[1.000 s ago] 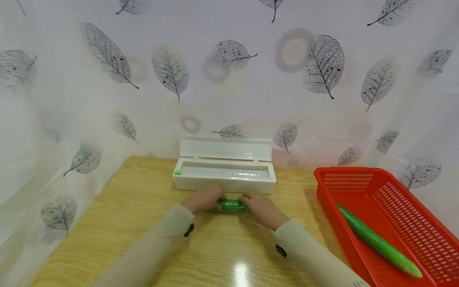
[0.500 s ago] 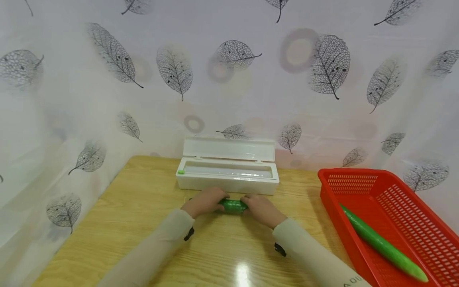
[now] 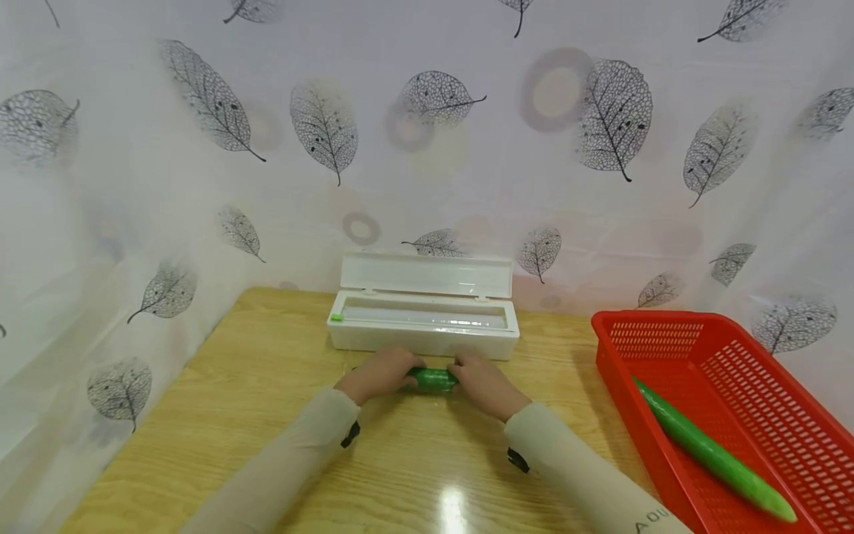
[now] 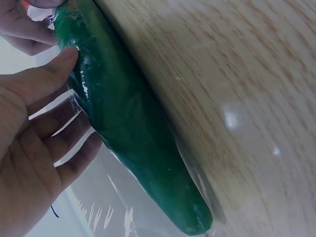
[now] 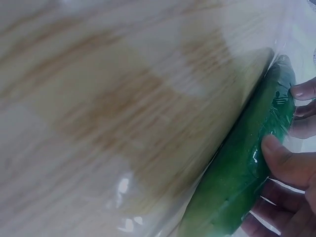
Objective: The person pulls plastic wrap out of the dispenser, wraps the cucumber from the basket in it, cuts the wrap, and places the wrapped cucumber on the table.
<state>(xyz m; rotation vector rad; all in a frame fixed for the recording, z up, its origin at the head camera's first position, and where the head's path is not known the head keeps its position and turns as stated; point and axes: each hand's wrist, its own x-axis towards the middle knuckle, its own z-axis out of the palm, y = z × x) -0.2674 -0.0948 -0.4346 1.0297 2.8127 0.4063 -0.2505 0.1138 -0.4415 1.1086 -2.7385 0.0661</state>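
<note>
A green cucumber lies crosswise on the table, just in front of a white cling film box whose lid stands up. Clear cling film covers the cucumber, wrinkled and shiny on its skin in both wrist views. My left hand holds it left of its middle, thumb on the near side and fingers on the far side. On the right part, my right hand grips it likewise, with the thumb pressed to the film. Both cucumber ends are mostly hidden by my hands in the head view.
To the right stands a red plastic basket with slotted walls, and a second cucumber lies in it. A leaf-patterned curtain hangs behind and to the left of the wooden table.
The head view has shifted a little, so everything sits slightly further right than a second ago. Both hands keep hold of the cucumber in nearly the same place before the box.
</note>
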